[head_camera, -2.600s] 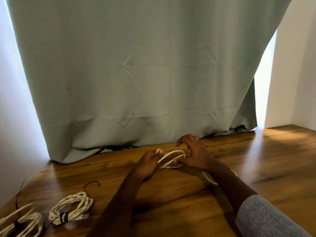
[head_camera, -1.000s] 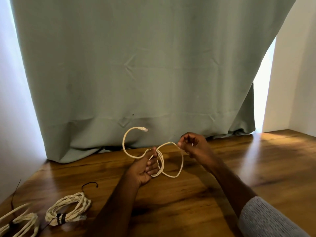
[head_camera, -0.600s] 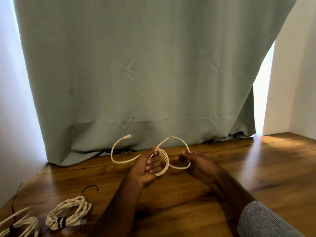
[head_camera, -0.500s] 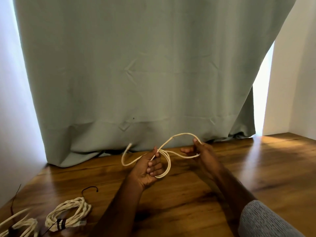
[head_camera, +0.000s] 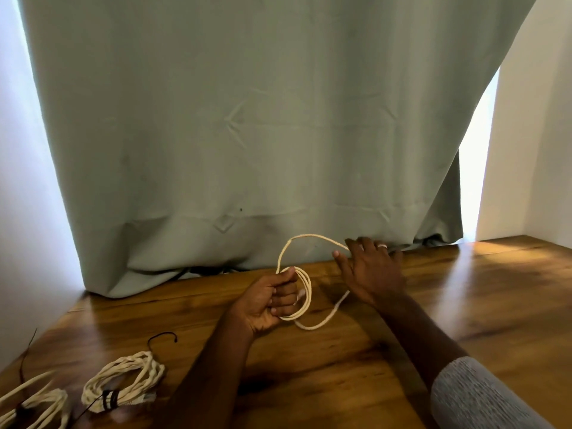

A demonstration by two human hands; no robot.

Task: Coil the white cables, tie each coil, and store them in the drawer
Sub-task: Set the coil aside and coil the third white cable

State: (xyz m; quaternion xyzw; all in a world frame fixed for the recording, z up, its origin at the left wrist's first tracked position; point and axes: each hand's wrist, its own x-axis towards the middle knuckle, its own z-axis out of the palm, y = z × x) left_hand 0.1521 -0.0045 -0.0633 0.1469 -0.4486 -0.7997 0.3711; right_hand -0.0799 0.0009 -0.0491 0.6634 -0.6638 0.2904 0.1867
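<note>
My left hand (head_camera: 272, 300) grips a small coil of white cable (head_camera: 305, 292) above the wooden table (head_camera: 464, 305), fingers curled round the loops. A bigger loop of the same cable arcs up from the coil to my right hand (head_camera: 370, 270) and passes behind it. The right hand's fingers are spread and fairly straight, with the cable running between thumb and fingers. Two tied white coils lie at the near left: one bound with a black tie (head_camera: 123, 382), another at the frame's corner (head_camera: 34, 407). No drawer is in view.
A grey-green curtain (head_camera: 247, 134) hangs down to the table's far edge. White walls stand at the left and right. A loose black tie wire (head_camera: 161, 339) lies beside the nearer tied coil.
The cable's free end at the left has been drawn into the coil in my left hand. My right hand has swung up and right, carrying a fresh large loop, its fingers now spread.
</note>
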